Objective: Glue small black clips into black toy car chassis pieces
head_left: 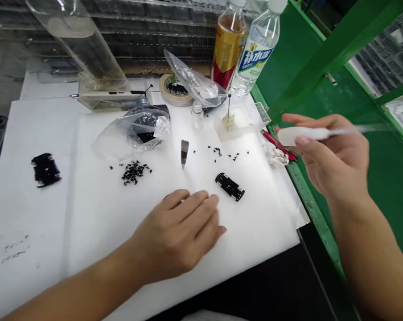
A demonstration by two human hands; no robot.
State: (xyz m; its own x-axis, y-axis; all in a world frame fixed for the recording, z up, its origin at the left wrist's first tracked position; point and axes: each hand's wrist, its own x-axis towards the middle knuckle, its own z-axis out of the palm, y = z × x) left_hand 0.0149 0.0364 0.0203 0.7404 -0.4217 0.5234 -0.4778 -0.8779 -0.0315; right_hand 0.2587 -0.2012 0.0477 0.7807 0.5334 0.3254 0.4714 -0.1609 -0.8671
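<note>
My right hand (pixel 338 160) is raised at the right, its thumb and fingers closed on a small white squeeze bottle (pixel 303 135). The bottle's thin pale tip points right, blurred by motion. Low over the white foam board (pixel 241 249), my left hand (pixel 181 232) has its fingers curled together; whatever they hold is hidden, though a dark edge shows by the index finger. Right of that hand lies a small black toy-car-like base plate (pixel 230 186). Beyond the fingers is a pointed metal blade (pixel 184 154). A pile of tiny black parts (pixel 133 172) lies to its left.
Another black plate (pixel 45 170) lies far left. Along the back are a plastic bag (pixel 117 136), a tape roll (pixel 174 91), a small glass vial (pixel 197 115), a clear box (pixel 235 125) and two drink bottles (pixel 230 49). Red-handled pliers (pixel 278 145) lie by the green frame (pixel 288 58).
</note>
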